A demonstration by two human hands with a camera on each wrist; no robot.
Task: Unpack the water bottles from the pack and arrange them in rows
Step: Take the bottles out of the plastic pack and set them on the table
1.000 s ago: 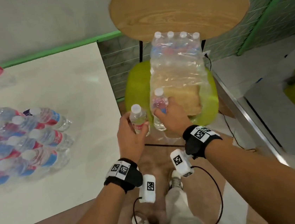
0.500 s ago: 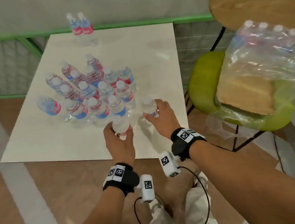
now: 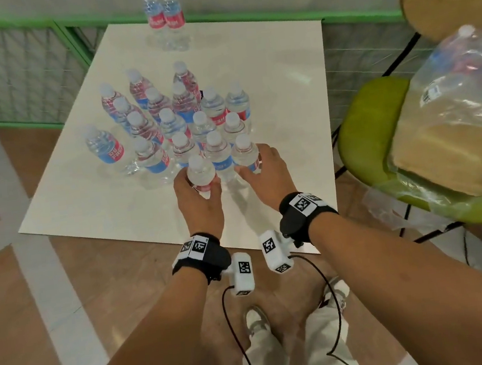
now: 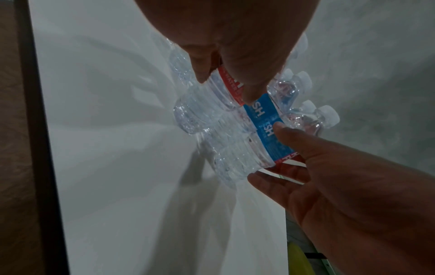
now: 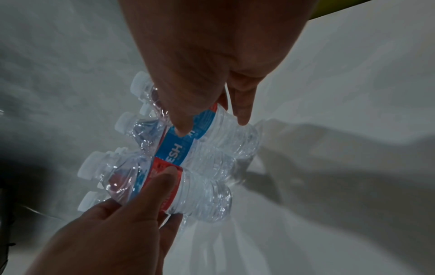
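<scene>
The left hand (image 3: 198, 200) curls round the body of a small water bottle (image 3: 201, 172), thumb on one side of the red-and-blue label and fingers on the other, at the near edge of the cluster of bottles (image 3: 172, 121) standing upright on the white counter (image 3: 277, 88). The right hand (image 3: 264, 173) wraps a second water bottle (image 3: 245, 153) just to the right; in the right wrist view its thumb (image 5: 181, 119) and fingers press the label. Both bottles stand upright; their bases seem to be on or just above the counter, though the wrist views are too dim to settle it. A pair of bottles (image 3: 165, 14) stands apart at the counter's far edge. To the right, the torn plastic pack (image 3: 461, 97), with a few bottles left inside, sits on a green chair (image 3: 371, 125).
</scene>
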